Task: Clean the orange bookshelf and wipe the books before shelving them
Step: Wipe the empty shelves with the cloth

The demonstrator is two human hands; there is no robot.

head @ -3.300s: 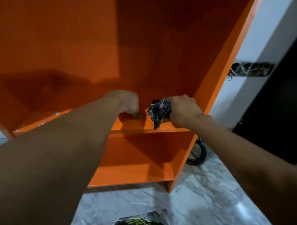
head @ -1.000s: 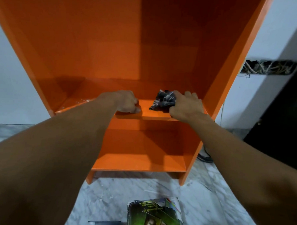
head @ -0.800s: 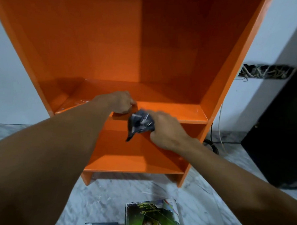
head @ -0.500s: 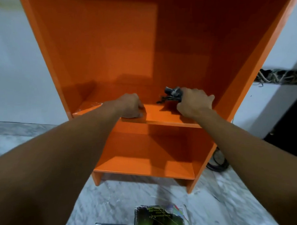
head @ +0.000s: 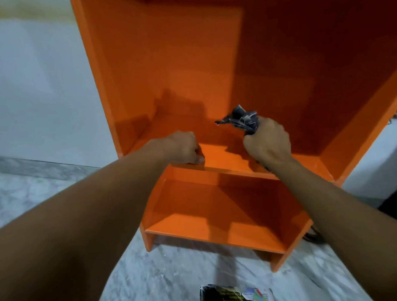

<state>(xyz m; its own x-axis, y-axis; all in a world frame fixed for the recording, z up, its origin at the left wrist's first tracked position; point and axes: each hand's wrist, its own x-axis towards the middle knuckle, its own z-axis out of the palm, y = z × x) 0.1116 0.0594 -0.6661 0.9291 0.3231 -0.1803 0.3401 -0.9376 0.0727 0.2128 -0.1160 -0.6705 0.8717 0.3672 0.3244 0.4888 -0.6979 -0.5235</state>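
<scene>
The glossy orange bookshelf (head: 174, 58), built of flat, smooth panels, stands on a grey-veined marble floor (head: 165, 274). The left hand (head: 184, 147) rests at the front edge of the middle shelf (head: 226, 158), its grip curled round that edge. The right hand (head: 267, 144) has its grip closed round a crumpled dark grey cloth (head: 242, 119), held above the same shelf inside the compartment. A shiny green-and-black book (head: 236, 300) lies flat on the floor in front of the bookshelf.
</scene>
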